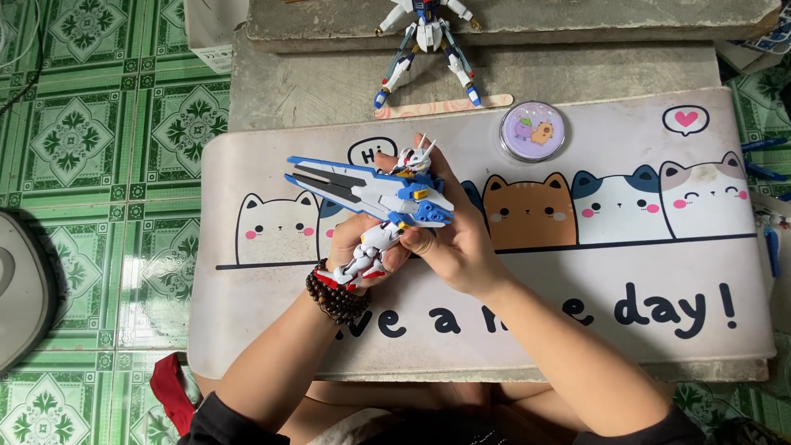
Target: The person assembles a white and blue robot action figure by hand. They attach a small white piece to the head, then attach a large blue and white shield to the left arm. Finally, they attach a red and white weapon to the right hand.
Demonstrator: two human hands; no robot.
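A white, blue and red toy robot figure [387, 206] with long blue-and-white wings is held above a desk mat [626, 288] printed with cartoon cats. My left hand [350, 243] grips the figure's legs from below; a dark beaded bracelet sits on that wrist. My right hand [457, 243] holds the figure's torso and wing base from the right. The wings stick out to the left, the head points away from me.
A second white-and-blue robot figure [428, 45] stands on a wooden stick [445, 105] on the grey slab behind the mat. A round lilac tin [533, 130] lies on the mat's far edge. Green patterned floor tiles [107, 165] spread to the left.
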